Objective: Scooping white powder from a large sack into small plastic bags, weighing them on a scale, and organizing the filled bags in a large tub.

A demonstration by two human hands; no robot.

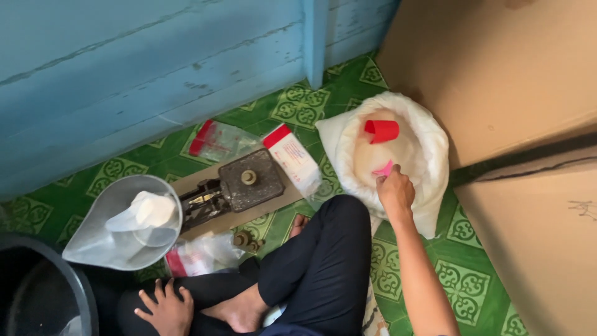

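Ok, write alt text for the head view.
Seated on green patterned flooring, a person's right hand holds a pink scoop inside an open white sack, where a red cup lies. Their left hand rests near a balance scale.

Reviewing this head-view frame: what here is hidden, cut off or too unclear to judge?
- Pink scoop: mostly covered by the right hand; its shape and grip unclear.
- Black bin: cut by the left and bottom edges; contents dark.
- Left hand: rests on the leg, partly cut by the bottom edge.
- Red cup in the white sack: fill level not visible.
- Scale: markings too small.
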